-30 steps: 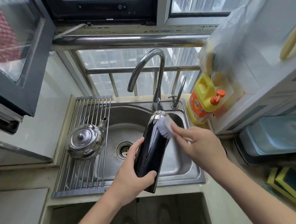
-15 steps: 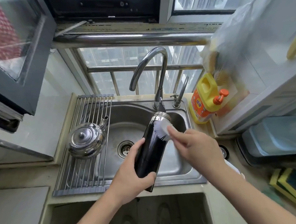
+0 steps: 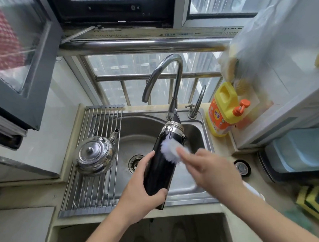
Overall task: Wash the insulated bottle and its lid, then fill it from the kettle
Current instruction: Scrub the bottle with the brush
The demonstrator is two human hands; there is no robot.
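**Exterior Scrub of the Bottle Above the Sink**

The left hand [image 3: 140,194] grasps the lower body of the black insulated bottle [image 3: 161,169], with the thumb on one side and the fingers wrapped round the other. The bottle is held tilted above the sink [image 3: 136,125]. Its open steel neck points away toward the base of the faucet [image 3: 161,74], and its base is above the near rim.

The right hand [image 3: 209,170] grasps a white-bristled brush [image 3: 168,150]. The bristles touch the bottle's upper wall just below the neck. Motion blur hides the exact finger placement.

A steel kettle [image 3: 94,153] stands upright, lid on, on the drying rack [image 3: 88,195] spanning the sink's left part. A yellow detergent bottle [image 3: 224,108] stands on the bench [image 3: 224,150] at the sink's far right corner.
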